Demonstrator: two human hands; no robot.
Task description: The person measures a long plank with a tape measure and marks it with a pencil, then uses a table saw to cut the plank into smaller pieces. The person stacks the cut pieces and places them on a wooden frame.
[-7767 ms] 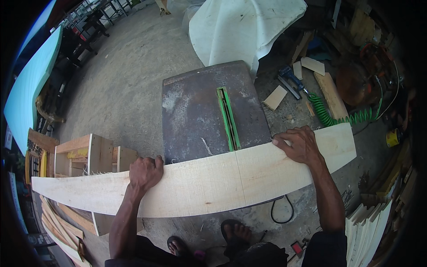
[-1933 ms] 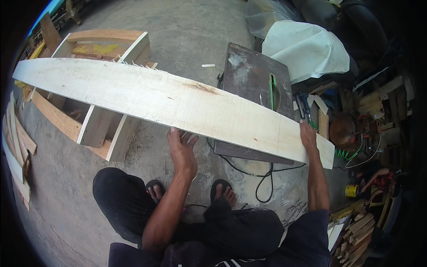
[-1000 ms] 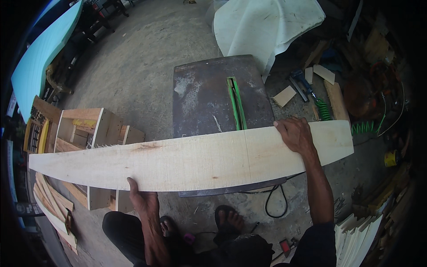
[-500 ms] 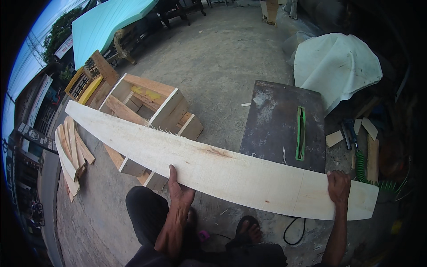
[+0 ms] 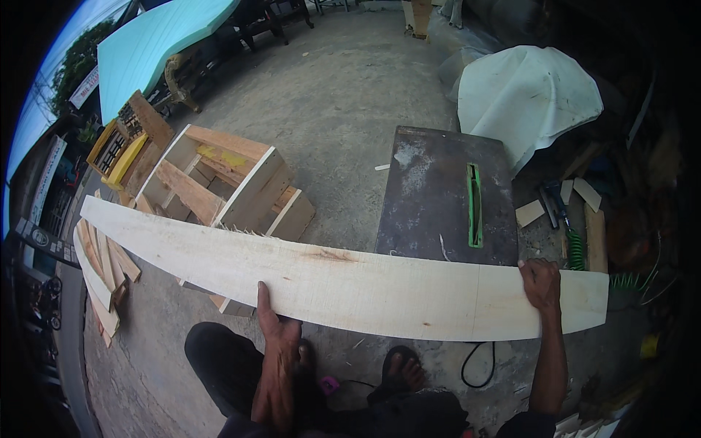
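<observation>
A long pale wooden board (image 5: 365,292) with a tapered left end lies across in front of me, held above the floor. My left hand (image 5: 277,325) grips its near edge left of the middle, thumb on top and the fingers hidden beneath. Toward the right end, my right hand (image 5: 542,283) is closed over the board, its knuckles near the far edge. Splintered fibres stick up along the far edge. Behind the board stands a dark table saw top (image 5: 445,197) with a green-edged slot (image 5: 475,206), its near part covered by the board.
A wooden frame (image 5: 252,186) stands beyond the board at left. Curved wood offcuts (image 5: 98,270) lie left on the concrete floor. A white cloth-covered thing (image 5: 529,102) stands behind the saw. At right are a nail gun (image 5: 558,204), a green coiled hose (image 5: 577,250) and scraps. A black cable (image 5: 478,365) loops near my foot.
The board has levelled out: its left end has dropped and its right end has risen a little. Both hands keep their hold. The whole view has shifted slightly.
</observation>
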